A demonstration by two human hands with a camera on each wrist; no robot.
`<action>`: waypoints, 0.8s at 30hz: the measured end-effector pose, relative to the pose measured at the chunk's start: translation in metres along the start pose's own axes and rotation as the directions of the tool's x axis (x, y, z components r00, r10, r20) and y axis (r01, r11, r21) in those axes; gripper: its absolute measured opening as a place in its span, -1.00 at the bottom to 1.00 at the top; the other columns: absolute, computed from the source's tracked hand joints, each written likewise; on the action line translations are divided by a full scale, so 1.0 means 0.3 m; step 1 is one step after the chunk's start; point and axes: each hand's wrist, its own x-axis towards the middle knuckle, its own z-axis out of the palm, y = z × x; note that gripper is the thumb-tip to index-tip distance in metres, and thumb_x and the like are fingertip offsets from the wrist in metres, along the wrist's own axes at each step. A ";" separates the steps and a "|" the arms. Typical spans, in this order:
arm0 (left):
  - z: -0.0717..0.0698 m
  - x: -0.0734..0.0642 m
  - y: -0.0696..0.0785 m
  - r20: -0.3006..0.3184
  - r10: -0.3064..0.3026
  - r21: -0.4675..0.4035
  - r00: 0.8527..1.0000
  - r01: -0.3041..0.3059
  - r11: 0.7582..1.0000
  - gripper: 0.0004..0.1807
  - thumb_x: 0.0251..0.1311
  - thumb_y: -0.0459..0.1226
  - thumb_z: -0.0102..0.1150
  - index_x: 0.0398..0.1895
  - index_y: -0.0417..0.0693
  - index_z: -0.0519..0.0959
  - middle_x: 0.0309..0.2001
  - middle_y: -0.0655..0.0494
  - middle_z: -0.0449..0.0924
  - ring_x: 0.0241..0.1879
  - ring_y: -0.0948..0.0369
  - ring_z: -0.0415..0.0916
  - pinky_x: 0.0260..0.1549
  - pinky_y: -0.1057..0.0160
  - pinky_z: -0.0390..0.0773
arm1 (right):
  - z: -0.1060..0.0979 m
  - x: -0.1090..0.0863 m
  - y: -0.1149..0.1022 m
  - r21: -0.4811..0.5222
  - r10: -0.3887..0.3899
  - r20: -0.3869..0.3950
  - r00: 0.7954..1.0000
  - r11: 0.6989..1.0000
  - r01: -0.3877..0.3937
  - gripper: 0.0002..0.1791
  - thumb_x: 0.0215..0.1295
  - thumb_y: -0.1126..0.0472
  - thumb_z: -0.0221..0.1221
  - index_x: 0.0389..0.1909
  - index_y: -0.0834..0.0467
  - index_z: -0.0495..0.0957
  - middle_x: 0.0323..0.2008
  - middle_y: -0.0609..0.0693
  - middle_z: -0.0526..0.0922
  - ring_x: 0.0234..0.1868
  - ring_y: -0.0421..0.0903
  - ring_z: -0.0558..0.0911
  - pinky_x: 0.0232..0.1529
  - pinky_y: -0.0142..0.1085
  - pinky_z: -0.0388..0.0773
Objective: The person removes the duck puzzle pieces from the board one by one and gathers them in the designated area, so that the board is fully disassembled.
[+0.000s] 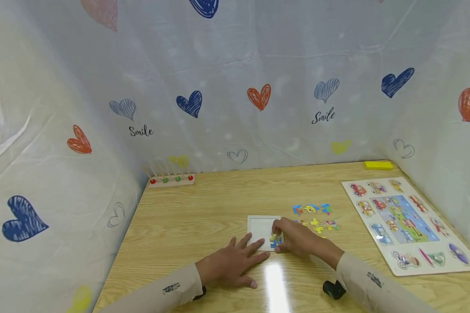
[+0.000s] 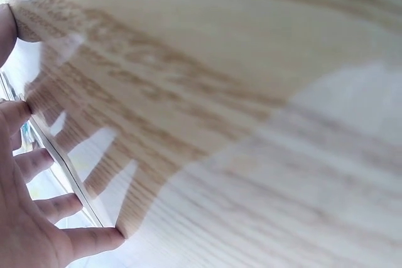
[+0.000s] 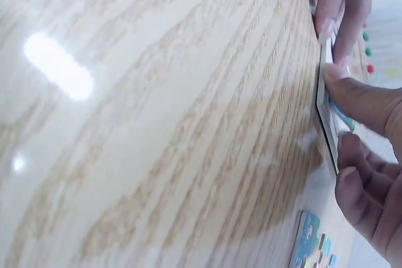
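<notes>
A small white puzzle tray (image 1: pixel 258 224) lies on the wooden table, with blue and yellow jigsaw pieces (image 1: pixel 275 241) in its lower right corner. My left hand (image 1: pixel 238 263) rests spread on the tray's lower left side; the left wrist view has its fingertips along the tray edge (image 2: pixel 78 186). Bent over that filled corner, my right hand (image 1: pixel 299 239) pinches a puzzle piece between thumb and fingers, partly hidden by them. In the right wrist view, the right thumb (image 3: pixel 361 101) lies on the tray rim, close to the left fingertips.
Loose puzzle pieces (image 1: pixel 311 208) lie in rows right of the tray. Farther right is a large picture board (image 1: pixel 384 200), with a yellow block (image 1: pixel 378 165) behind it. A pegged wooden stand (image 1: pixel 172 180) stands back left. Heart-printed sheeting (image 1: pixel 219 139) borders the table.
</notes>
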 end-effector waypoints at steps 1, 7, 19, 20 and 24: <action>0.000 0.001 0.000 0.001 -0.001 -0.003 1.000 0.001 1.000 -0.14 0.37 0.38 -0.27 0.64 0.32 -0.11 0.65 0.04 -0.20 0.57 -0.22 -0.10 0.26 -0.31 0.37 | -0.002 0.001 -0.001 0.007 -0.006 0.010 1.000 1.000 0.006 -0.59 0.12 0.08 0.47 -0.10 0.05 0.50 -0.18 -0.08 0.56 -0.20 -0.17 0.56 -0.22 -0.29 0.53; 0.006 0.004 -0.002 -0.011 0.007 0.011 1.000 -0.007 1.000 -0.14 0.37 0.38 -0.29 0.64 0.32 -0.10 0.64 0.03 -0.17 0.56 -0.23 -0.07 0.25 -0.31 0.39 | -0.008 0.007 0.008 0.032 -0.046 0.050 0.998 0.998 0.045 -0.65 0.22 0.17 0.41 -0.08 0.00 0.46 -0.20 -0.08 0.62 -0.32 -0.25 0.52 -0.31 -0.34 0.48; 0.005 0.004 -0.005 -0.004 0.005 -0.003 1.000 -0.005 1.000 -0.13 0.37 0.38 -0.27 0.64 0.30 -0.09 0.64 0.02 -0.17 0.56 -0.24 -0.07 0.25 -0.33 0.37 | -0.012 0.012 0.024 0.135 -0.139 0.063 0.988 0.982 0.129 -0.71 0.35 0.24 0.30 0.05 0.04 0.54 -0.14 -0.02 0.66 -0.36 -0.32 0.54 -0.29 -0.39 0.53; 0.005 0.003 -0.005 -0.007 0.006 -0.001 1.000 -0.006 1.000 -0.13 0.37 0.38 -0.28 0.64 0.30 -0.09 0.64 0.02 -0.17 0.55 -0.24 -0.07 0.24 -0.32 0.38 | -0.012 0.012 0.023 0.139 -0.141 0.067 0.988 0.982 0.130 -0.70 0.35 0.24 0.29 0.07 0.04 0.55 -0.14 -0.03 0.66 -0.36 -0.33 0.54 -0.29 -0.40 0.53; 0.005 0.000 -0.004 -0.028 0.012 -0.002 1.000 -0.012 1.000 -0.14 0.38 0.36 -0.27 0.64 0.28 -0.07 0.64 0.01 -0.15 0.54 -0.25 -0.04 0.22 -0.33 0.40 | -0.011 0.011 0.020 0.148 -0.136 0.085 0.987 0.981 0.122 -0.68 0.37 0.24 0.27 0.11 0.06 0.54 -0.14 -0.04 0.66 -0.34 -0.35 0.56 -0.29 -0.41 0.54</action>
